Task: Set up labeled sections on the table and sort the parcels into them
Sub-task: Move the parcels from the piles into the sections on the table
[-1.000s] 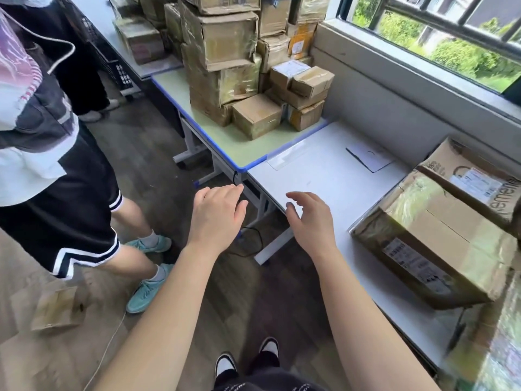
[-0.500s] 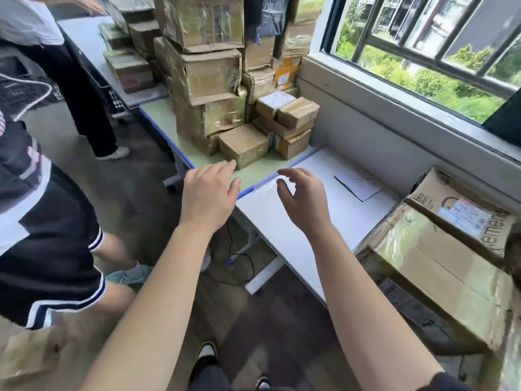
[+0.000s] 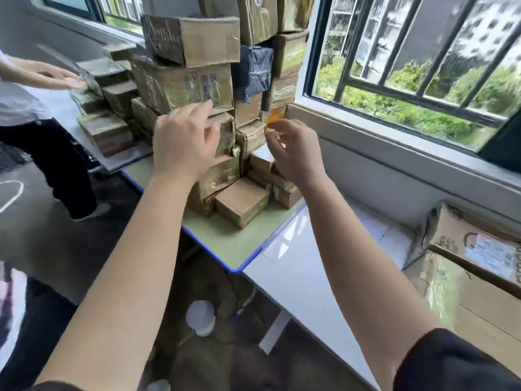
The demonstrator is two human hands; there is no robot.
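Note:
A tall stack of taped cardboard parcels (image 3: 194, 80) stands on the green table (image 3: 225, 238) with the blue edge. Both my arms are stretched toward it. My left hand (image 3: 183, 142) is in front of the stack's middle boxes, fingers extended and holding nothing. My right hand (image 3: 293, 148) hovers with loosely curled fingers in front of the small boxes (image 3: 263, 159) at the stack's right side, also holding nothing. A small brown box (image 3: 242, 201) sits at the front foot of the stack. A dark blue wrapped parcel (image 3: 255, 70) is wedged higher up.
A white table (image 3: 304, 277) adjoins the green one on the right and bears large cardboard boxes (image 3: 479, 277) at its far right. Another person (image 3: 33, 114) stands at the left, hands over more parcels on a grey table. The window and its sill run behind.
My view has moved in close to the stack. Both hands rose from above the table edge and reached forward to the parcels.

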